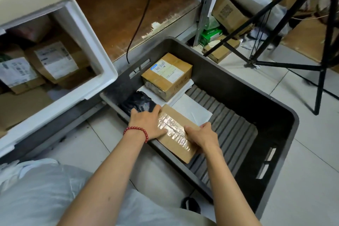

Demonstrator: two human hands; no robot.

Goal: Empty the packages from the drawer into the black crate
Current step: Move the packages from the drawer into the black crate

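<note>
The black crate (286, 115) sits on the floor at the right of the open white drawer (86, 42). Both my hands hold a taped cardboard box (176, 134) low inside the crate, near its left wall. My left hand (148, 124), with a red bead bracelet on the wrist, grips the box's left end. My right hand (201, 135) grips its right end. Inside the crate also lie a labelled cardboard box (167, 75), a white flat mailer (192, 112) and a black plastic bag package (137, 102). Several labelled cardboard packages (53, 60) remain in the drawer.
A black tripod (324, 46) stands right of the crate on the tiled floor. A brown shelf board (119, 5) with a hanging black cable lies behind the crate. Cardboard boxes and green boxes (212, 35) are stacked under the shelving at the back.
</note>
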